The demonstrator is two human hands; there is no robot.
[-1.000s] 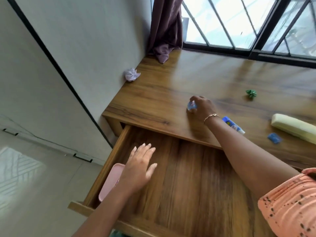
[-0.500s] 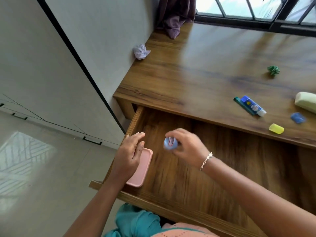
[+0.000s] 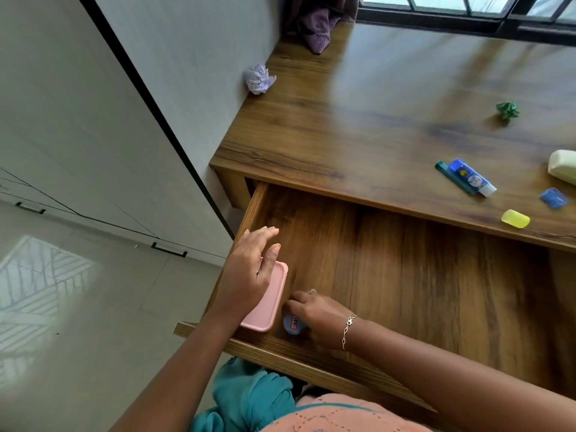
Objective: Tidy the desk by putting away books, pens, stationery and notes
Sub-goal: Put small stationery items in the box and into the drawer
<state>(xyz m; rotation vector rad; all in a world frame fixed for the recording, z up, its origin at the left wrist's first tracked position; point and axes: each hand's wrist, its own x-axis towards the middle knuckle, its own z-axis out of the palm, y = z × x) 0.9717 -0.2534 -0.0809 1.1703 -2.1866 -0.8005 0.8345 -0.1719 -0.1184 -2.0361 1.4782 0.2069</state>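
Here the right hand point(image 3: 314, 319) is curling its fingers down over a small blue tub point(image 3: 293, 326) with a white label, pinching it from above so that only its near side is showing. The tub is sitting low in the front left corner of the open drawer point(image 3: 420, 291), just beside the pink case point(image 3: 268, 304); whether it is already resting on the drawer floor I cannot tell. Tucking it against the case seems to be about keeping small things grouped in one corner and not loose across the wood. The left hand point(image 3: 249, 275) is hanging over the far end of the pink case with its fingers straight and relaxed, gripping nothing, and is probably steadying the case or guarding its place, though actual contact is hard to judge. I would say the tidying is only partly done, since the desk point(image 3: 358, 126) is carrying plenty more: a glue stick point(image 3: 470, 179) lying against a green pen point(image 3: 442, 168), a yellow eraser point(image 3: 515, 218) near the front edge, a blue eraser point(image 3: 554, 198), a pale green case point(image 3: 562, 166) at the right border, a green paper ball point(image 3: 508, 110) and a lilac paper ball point(image 3: 259, 79) by the wall — all well apart from the drawer corner, so each is likely asking for its own reach
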